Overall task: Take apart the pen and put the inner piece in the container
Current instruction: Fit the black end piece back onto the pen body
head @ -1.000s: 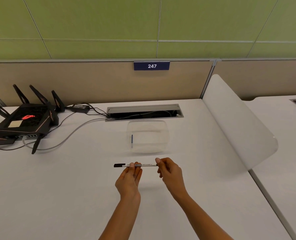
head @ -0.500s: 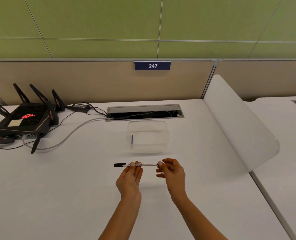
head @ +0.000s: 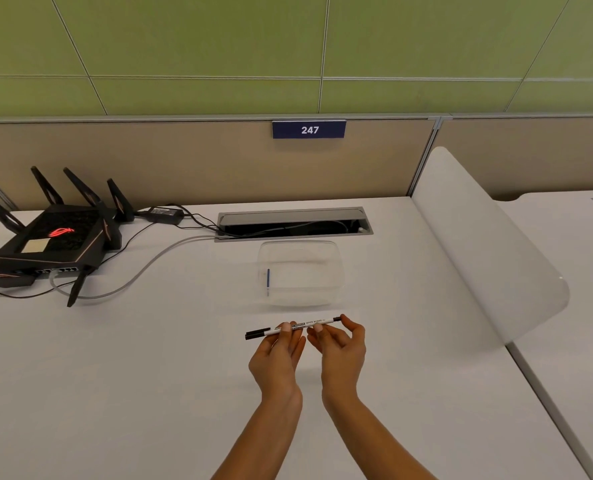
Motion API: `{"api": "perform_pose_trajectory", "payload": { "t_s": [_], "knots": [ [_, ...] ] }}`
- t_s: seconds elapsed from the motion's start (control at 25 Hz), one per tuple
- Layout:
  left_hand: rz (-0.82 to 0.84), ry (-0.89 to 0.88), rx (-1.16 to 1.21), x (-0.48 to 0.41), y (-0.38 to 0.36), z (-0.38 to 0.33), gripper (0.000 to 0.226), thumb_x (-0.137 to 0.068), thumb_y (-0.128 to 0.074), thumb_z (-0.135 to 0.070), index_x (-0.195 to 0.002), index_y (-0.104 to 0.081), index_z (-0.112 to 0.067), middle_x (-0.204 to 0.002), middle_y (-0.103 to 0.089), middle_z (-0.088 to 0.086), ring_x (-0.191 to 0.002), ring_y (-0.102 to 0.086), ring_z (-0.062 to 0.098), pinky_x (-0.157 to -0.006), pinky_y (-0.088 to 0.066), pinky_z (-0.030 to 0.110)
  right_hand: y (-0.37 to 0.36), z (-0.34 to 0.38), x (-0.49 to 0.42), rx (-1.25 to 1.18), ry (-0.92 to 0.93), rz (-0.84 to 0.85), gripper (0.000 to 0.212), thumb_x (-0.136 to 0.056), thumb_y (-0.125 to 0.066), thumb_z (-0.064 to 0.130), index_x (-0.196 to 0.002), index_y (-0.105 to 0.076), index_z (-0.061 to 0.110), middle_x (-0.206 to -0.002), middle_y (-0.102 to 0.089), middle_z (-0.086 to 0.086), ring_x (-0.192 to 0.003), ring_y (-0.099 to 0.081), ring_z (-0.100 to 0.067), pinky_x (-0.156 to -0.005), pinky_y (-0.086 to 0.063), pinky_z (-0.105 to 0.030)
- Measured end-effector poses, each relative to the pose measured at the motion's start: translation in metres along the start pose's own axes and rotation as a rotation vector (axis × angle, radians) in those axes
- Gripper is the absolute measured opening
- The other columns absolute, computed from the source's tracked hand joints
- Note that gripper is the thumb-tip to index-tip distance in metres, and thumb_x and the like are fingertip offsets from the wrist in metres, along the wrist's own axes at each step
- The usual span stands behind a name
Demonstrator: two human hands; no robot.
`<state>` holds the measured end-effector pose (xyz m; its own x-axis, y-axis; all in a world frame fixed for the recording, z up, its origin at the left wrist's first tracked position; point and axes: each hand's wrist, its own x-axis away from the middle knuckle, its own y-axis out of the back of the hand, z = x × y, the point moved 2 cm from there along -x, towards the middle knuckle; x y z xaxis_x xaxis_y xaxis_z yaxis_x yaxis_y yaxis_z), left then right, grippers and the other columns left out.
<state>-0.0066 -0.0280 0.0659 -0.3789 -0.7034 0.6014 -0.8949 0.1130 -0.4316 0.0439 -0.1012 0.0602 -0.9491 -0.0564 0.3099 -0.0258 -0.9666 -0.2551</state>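
Note:
A thin white marker pen (head: 309, 323) with a black cap at its left end and a black tip at its right end is held level above the white desk. My left hand (head: 277, 358) pinches the barrel near its middle. My right hand (head: 340, 344) grips the barrel just to the right, thumb on top and a fingertip at the right end. Just beyond the pen stands a clear plastic container (head: 336, 268). Inside it, near the left wall, lies a small blue piece (head: 268, 278).
A black router (head: 49, 240) with antennas and cables sits at the far left. A cable slot (head: 295, 223) runs along the back of the desk. A white curved divider (head: 478, 237) rises on the right, with another desk past it.
The pen has tilted slightly, its right end higher. My right hand has shifted its grip from the pen's right end to the barrel, closer to my left hand.

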Motion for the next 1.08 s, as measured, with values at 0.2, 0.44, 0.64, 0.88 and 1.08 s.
{"api": "perform_pose_trajectory", "payload": {
  "t_s": [0.2,0.44,0.64,0.88,1.08],
  "knots": [
    [-0.01,-0.044,-0.044,-0.001,-0.004,0.001,0.013,-0.086,-0.071,-0.006,-0.094,-0.072,0.003,-0.089,-0.075,0.017,-0.084,-0.074,0.026,-0.062,-0.059,0.023,-0.005,0.004,-0.003,-0.13,-0.098,-0.046,0.034,-0.085,-0.069,0.004,-0.111,-0.053,0.019,-0.082,-0.077,-0.01,-0.078,-0.076,-0.022,-0.076,-0.056,-0.03],
    [0.009,-0.118,-0.086,-0.001,-0.007,0.004,0.015,-0.086,-0.07,-0.006,-0.097,-0.071,0.004,-0.093,-0.075,0.019,-0.088,-0.074,0.028,-0.072,-0.059,0.027,-0.016,0.01,-0.003,-0.158,-0.115,-0.047,0.047,-0.08,-0.074,0.005,-0.115,-0.047,0.02,-0.09,-0.074,-0.013,-0.074,-0.075,-0.021,-0.076,-0.056,-0.029],
    [-0.022,-0.112,-0.089,-0.005,-0.006,0.005,0.017,-0.088,-0.067,-0.006,-0.1,-0.07,0.005,-0.096,-0.074,0.019,-0.09,-0.073,0.028,-0.071,-0.06,0.027,-0.018,0.01,-0.006,-0.071,-0.09,-0.052,0.04,-0.083,-0.071,0.005,-0.112,-0.048,0.018,-0.081,-0.073,-0.005,-0.069,-0.075,-0.015,-0.078,-0.055,-0.029],
    [-0.038,-0.083,-0.077,-0.01,-0.004,0.008,0.016,-0.088,-0.067,-0.006,-0.099,-0.07,0.004,-0.094,-0.075,0.018,-0.086,-0.074,0.026,-0.064,-0.059,0.023,-0.016,0.004,-0.007,-0.076,-0.101,-0.055,0.035,-0.083,-0.071,0.004,-0.108,-0.05,0.017,-0.085,-0.073,-0.008,-0.07,-0.075,-0.017,-0.078,-0.055,-0.031],
    [-0.047,-0.092,-0.153,-0.018,0.001,0.012,0.012,-0.088,-0.068,-0.007,-0.096,-0.073,-0.001,-0.091,-0.075,0.015,-0.087,-0.073,0.027,-0.068,-0.06,0.027,0.003,-0.002,-0.016,0.043,-0.158,-0.012,0.026,-0.083,-0.071,0.007,-0.104,-0.056,0.015,-0.096,-0.071,-0.011,-0.083,-0.073,-0.022,-0.079,-0.057,-0.033]
  ]
}}
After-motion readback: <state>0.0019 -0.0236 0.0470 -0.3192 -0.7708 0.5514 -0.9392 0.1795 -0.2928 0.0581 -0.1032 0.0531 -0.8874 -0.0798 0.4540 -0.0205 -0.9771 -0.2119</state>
